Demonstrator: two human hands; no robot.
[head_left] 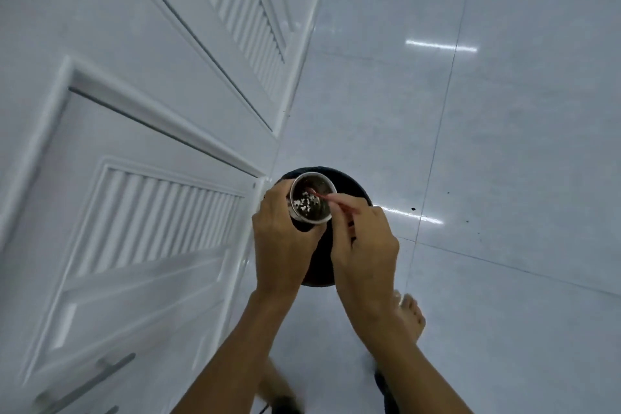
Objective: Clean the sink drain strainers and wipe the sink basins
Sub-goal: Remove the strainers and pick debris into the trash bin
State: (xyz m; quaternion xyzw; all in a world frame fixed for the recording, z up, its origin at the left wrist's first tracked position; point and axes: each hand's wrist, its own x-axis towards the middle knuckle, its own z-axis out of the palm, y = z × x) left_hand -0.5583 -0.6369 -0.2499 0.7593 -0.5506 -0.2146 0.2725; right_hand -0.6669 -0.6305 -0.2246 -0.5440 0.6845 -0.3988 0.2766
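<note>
My left hand (280, 239) grips a round metal drain strainer (311, 197) by its side, tilted so its inside faces me. Dark grime and white food bits lie in the strainer's cup. My right hand (364, 245) pinches a thin reddish stick (331, 201) whose tip pokes into the strainer among the white bits. Both hands hold these over a black round bin (349, 188) that stands on the floor, mostly hidden behind the hands.
White cabinet doors with louvred panels (158, 218) and metal bar handles (90, 380) fill the left. Glossy white floor tiles (504, 144) spread to the right, with a few dark specks (413, 209). My bare foot (411, 312) stands below the right hand.
</note>
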